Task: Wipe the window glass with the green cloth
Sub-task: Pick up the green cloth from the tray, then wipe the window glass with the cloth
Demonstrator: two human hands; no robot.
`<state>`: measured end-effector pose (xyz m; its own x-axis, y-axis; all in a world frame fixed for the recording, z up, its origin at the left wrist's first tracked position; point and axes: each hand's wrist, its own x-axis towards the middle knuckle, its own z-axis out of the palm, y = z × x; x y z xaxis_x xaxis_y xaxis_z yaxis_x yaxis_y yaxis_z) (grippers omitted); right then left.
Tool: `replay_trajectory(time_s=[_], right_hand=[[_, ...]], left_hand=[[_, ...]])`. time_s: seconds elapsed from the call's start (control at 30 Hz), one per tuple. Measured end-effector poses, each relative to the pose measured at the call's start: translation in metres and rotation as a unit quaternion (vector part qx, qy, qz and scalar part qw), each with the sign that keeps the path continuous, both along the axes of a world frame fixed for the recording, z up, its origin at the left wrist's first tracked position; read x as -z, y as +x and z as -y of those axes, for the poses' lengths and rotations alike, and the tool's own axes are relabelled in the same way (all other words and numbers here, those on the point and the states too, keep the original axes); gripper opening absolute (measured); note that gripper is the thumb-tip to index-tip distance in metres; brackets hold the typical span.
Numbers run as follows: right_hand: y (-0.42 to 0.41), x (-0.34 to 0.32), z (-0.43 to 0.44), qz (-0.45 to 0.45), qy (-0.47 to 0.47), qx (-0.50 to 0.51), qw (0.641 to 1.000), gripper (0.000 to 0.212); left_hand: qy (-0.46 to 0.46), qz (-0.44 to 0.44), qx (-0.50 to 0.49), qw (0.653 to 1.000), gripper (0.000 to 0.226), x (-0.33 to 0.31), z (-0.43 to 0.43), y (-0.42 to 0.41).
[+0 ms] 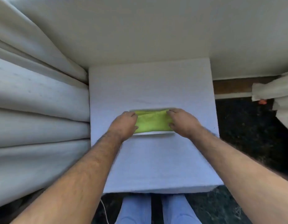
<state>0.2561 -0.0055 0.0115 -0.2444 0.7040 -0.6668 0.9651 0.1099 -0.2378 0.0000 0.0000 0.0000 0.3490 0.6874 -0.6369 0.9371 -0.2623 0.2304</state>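
Soft, even, rather dim light falls on the scene, with no hard shadows and no glare. The whole picture is slightly blurred, most around both hands [125, 122] and the cloth's [152, 121] edges. Wide-angle distortion bends the curtain folds [35, 97] toward the edges.

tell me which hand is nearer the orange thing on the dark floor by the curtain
Right. The right hand grips the green cloth's right end, on the side of the orange thing; the left hand holds the cloth's far end.
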Motion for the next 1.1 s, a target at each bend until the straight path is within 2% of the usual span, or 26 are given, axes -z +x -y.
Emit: replay_trajectory(time_s=[0.1,0.27,0.4,0.53,0.63,0.73,0.8,0.93,1.1], right_hand=[[-0.005,0.023,0.001,0.011,0.018,0.001,1.0,0.041],[-0.016,0.043,-0.003,0.059,0.093,0.002,0.994,0.041],[-0.018,0.049,-0.011,0.094,0.089,-0.033,0.991,0.032],[-0.016,0.022,-0.016,0.076,0.079,-0.012,0.994,0.031],[-0.013,-0.018,-0.028,0.043,0.038,0.032,0.998,0.02],[-0.009,-0.071,-0.049,-0.002,0.03,0.089,0.996,0.035],[-0.007,-0.119,-0.068,-0.025,0.046,0.094,0.994,0.045],[-0.005,-0.221,-0.114,-0.052,0.129,0.097,0.986,0.027],[-0.002,-0.373,-0.163,-0.083,0.238,0.1,0.963,0.027]], left_hand=[[0.033,0.006,-0.013,0.999,0.054,0.023,0.004,0.004],[0.075,0.001,-0.045,0.996,0.052,0.039,0.004,0.017],[0.07,-0.042,-0.053,0.995,0.04,0.04,-0.004,0.025],[0.05,-0.002,-0.092,0.994,0.037,0.017,-0.011,0.025],[0.006,0.052,-0.127,0.991,0.023,-0.021,-0.022,0.016],[-0.027,0.093,-0.165,0.982,0.018,-0.072,-0.041,0.004],[0.0,0.096,-0.176,0.98,0.018,-0.115,-0.059,-0.004],[0.078,0.133,-0.218,0.964,0.019,-0.214,-0.102,-0.011],[0.161,0.211,-0.244,0.933,0.024,-0.361,-0.155,-0.017]])
